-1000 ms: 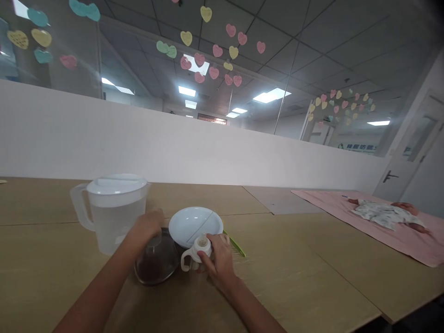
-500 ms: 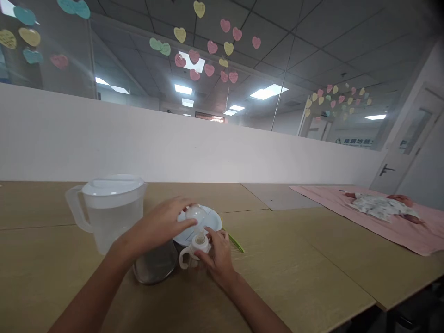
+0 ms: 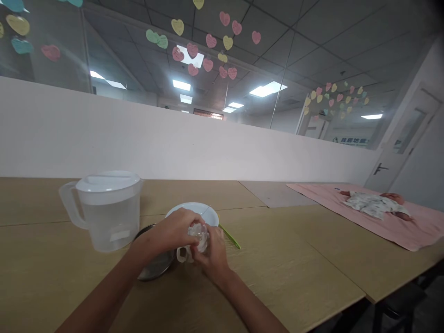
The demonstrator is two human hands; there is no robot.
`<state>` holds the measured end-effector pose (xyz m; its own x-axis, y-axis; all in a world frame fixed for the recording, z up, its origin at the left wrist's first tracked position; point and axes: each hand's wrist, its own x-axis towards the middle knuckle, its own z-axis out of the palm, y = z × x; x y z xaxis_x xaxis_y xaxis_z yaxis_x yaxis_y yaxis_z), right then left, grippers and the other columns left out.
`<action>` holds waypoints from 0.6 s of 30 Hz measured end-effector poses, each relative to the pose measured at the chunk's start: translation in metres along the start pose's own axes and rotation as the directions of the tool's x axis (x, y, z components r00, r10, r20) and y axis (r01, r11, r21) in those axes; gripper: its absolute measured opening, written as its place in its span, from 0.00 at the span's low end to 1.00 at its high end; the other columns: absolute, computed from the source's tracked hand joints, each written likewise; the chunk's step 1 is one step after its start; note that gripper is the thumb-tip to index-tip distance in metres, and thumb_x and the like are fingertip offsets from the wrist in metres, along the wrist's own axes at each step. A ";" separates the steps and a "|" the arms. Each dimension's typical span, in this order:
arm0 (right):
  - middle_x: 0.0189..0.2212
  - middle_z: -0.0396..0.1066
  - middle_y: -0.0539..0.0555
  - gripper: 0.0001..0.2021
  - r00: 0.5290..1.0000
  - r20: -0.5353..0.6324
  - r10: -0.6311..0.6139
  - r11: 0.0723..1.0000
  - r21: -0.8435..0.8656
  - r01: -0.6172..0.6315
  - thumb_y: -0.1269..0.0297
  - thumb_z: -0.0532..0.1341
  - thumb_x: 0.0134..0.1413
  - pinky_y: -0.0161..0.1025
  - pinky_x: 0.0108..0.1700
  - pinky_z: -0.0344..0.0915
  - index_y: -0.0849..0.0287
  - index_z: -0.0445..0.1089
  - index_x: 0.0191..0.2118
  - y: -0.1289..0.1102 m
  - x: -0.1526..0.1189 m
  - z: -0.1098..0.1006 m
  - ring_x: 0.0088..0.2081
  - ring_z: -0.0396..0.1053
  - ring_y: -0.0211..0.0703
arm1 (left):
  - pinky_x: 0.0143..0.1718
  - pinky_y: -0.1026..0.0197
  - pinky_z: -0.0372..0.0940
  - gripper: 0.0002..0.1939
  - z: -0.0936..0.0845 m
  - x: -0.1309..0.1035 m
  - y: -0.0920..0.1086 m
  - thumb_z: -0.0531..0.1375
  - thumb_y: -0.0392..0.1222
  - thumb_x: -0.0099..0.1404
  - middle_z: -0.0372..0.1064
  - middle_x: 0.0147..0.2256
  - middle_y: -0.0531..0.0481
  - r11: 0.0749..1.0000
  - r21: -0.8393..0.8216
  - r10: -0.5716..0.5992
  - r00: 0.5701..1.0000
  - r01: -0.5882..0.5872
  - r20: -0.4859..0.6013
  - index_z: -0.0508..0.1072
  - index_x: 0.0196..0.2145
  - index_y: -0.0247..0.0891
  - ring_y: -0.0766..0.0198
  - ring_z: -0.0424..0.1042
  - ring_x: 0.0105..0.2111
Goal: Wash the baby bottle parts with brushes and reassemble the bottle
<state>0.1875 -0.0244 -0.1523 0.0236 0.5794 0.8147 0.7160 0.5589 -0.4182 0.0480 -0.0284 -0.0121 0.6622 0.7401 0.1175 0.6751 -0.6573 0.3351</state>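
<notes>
At lower centre, the left hand (image 3: 181,227) pinches a clear domed plastic cap (image 3: 198,232) over a white-handled bottle (image 3: 181,254), clasped in the right hand's (image 3: 214,253) grip; the tan wooden counter (image 3: 294,273) spreads rightward to its lower-right edge.

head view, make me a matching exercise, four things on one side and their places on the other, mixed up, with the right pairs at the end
1. clear dome-shaped plastic cap
2. translucent plastic pitcher
3. thin bright green stick
4. pink cloth

A. just right of the white round dish
B. spread at far right
C. between left hand and right hand
D. standing farthest left

Pairs: 1-C, 2-D, 3-A, 4-B
</notes>
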 end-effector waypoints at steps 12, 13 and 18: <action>0.34 0.69 0.56 0.18 0.987 -0.148 0.067 0.996 0.075 -0.056 0.60 0.58 0.43 0.46 0.40 0.63 0.59 0.63 0.43 -0.012 -0.004 0.008 0.37 0.66 0.47 | 0.23 0.68 0.53 0.13 -0.001 0.005 -0.006 0.57 0.44 0.45 0.64 0.29 0.56 0.999 -0.022 -0.033 0.998 0.034 0.047 0.69 0.31 0.41 0.67 0.64 0.29; 0.34 0.69 0.56 0.19 0.985 -0.160 0.060 0.996 0.069 -0.049 0.60 0.58 0.42 0.46 0.40 0.63 0.59 0.63 0.43 -0.012 -0.004 0.009 0.37 0.67 0.48 | 0.23 0.68 0.53 0.12 -0.001 0.004 -0.005 0.57 0.43 0.45 0.64 0.29 0.56 0.999 -0.024 -0.037 0.998 0.039 0.052 0.69 0.31 0.41 0.66 0.64 0.29; 0.36 0.69 0.57 0.19 0.984 -0.177 0.007 0.999 0.035 -0.001 0.60 0.57 0.44 0.49 0.43 0.61 0.60 0.62 0.44 -0.008 -0.006 0.011 0.39 0.66 0.49 | 0.28 0.67 0.56 0.14 -0.003 0.002 0.002 0.57 0.40 0.46 0.66 0.34 0.54 0.999 0.010 -0.046 0.998 0.045 0.054 0.69 0.34 0.41 0.64 0.65 0.33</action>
<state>0.1744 -0.0261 -0.1583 0.1518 0.4694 0.8698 0.6910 0.5788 -0.4330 0.0497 -0.0282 -0.0083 0.6472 0.7606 0.0516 0.7077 -0.6245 0.3303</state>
